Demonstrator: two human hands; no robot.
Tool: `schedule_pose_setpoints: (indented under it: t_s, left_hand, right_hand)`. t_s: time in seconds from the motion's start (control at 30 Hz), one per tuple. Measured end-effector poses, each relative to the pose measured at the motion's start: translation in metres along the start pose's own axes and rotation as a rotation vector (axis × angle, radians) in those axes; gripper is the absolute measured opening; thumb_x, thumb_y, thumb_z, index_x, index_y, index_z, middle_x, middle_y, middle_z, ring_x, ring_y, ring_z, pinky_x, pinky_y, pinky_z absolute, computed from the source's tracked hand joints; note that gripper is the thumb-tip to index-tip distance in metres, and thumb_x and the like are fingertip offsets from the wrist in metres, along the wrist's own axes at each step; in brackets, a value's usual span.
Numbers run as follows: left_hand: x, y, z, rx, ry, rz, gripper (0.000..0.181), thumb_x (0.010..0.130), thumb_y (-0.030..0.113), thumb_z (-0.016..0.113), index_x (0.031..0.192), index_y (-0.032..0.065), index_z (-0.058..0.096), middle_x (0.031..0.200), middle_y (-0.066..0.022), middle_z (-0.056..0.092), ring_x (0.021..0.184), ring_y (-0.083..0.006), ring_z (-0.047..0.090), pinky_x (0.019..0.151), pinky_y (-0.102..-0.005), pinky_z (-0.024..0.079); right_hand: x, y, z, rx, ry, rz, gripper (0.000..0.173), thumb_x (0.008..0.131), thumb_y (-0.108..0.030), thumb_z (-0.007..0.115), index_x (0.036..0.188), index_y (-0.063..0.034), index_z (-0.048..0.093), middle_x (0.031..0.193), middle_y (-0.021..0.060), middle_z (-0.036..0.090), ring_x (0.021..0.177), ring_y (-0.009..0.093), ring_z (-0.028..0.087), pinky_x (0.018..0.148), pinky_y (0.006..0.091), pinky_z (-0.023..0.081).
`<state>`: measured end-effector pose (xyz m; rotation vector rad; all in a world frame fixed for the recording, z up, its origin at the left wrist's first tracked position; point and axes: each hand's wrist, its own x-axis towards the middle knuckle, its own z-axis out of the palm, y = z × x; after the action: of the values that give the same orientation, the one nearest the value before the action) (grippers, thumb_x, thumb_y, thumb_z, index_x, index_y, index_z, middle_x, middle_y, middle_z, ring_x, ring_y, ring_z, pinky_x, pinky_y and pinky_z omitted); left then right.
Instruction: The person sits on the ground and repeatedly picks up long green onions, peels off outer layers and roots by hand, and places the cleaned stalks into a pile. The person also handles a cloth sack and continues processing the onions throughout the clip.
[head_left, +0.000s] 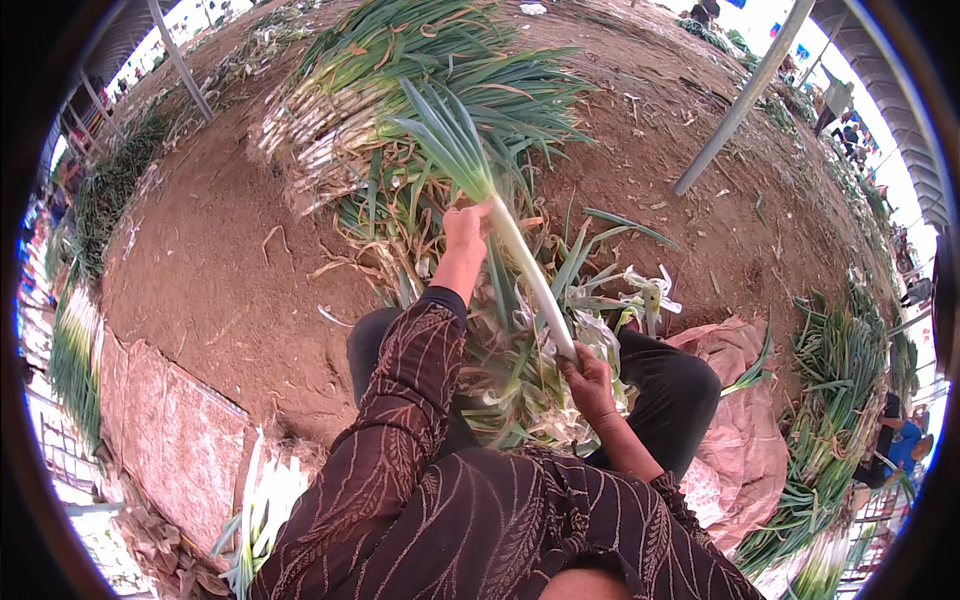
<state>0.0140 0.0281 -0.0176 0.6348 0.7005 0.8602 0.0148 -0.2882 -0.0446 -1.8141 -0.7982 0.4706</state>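
Observation:
A single long green onion (529, 262) with a clean white stalk slants across the space in front of me. My left hand (466, 225) grips it where the white stalk meets the green leaves. Lower down, my right hand (589, 380) holds its root end. The green leaves fan out away from me, above a big pile of untrimmed green onions (390, 90) whose dirty white stalks point left. Between my knees and under the held stalk lies a heap of stripped leaves and peelings (517, 375).
Peeled green onions (266, 495) lie at my lower left beside a flat pinkish sheet (176, 435). A pink woven sack (739, 442) spreads by my right knee, with more green onions (836, 390) beyond it. Metal posts (742, 97) rise from the dirt floor (202, 277). Other people (904, 446) sit farther off.

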Motion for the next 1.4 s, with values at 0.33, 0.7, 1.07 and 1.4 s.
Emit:
schedule_pose_setpoints:
  t_s: [0.33,0.7,1.07,1.4]
  left_hand:
    - [-0.033,-0.001,0.0,0.3,-0.024,0.246,0.013,0.08,-0.003,0.063,0.089,0.0022,0.056,0.089,-0.0044,0.06,0.078,-0.011,0.057,0.068,-0.0244,0.044]
    - [-0.205,0.025,-0.038,0.065,-0.305,-0.151,0.011,0.088,0.008,0.057,0.097,0.0074,0.051,0.084,-0.0044,0.058,0.079,-0.0186,0.059,0.065,-0.0312,0.051]
    - [-0.183,-0.001,-0.066,0.876,-0.14,-0.262,0.037,0.086,0.03,0.06,0.105,-0.0022,0.06,0.103,-0.0097,0.061,0.092,-0.0188,0.056,0.075,-0.0332,0.047]
    - [-0.117,0.017,-0.021,0.234,-0.164,-0.277,0.015,0.078,0.003,0.057,0.092,-0.0027,0.057,0.089,-0.0118,0.062,0.082,-0.0244,0.062,0.078,-0.0401,0.053]
  right_hand:
    - [0.002,0.009,0.014,0.436,-0.028,0.333,0.018,0.086,-0.015,0.063,0.099,-0.002,0.061,0.064,-0.0039,0.051,0.054,0.003,0.042,0.048,0.02,0.034]
    - [0.036,-0.01,-0.003,0.672,0.003,0.264,0.015,0.092,-0.02,0.056,0.093,-0.0051,0.059,0.06,-0.0046,0.048,0.045,0.003,0.041,0.039,0.0185,0.03]
    - [0.033,-0.005,0.001,0.233,-0.008,-0.099,0.024,0.086,-0.004,0.056,0.109,0.001,0.057,0.071,-0.0007,0.056,0.061,0.006,0.049,0.055,0.0222,0.041]
    - [0.018,-0.018,-0.005,-0.697,0.015,-0.408,0.044,0.081,-0.019,0.063,0.122,-0.0059,0.052,0.079,0.0106,0.057,0.063,0.03,0.059,0.054,0.041,0.046]
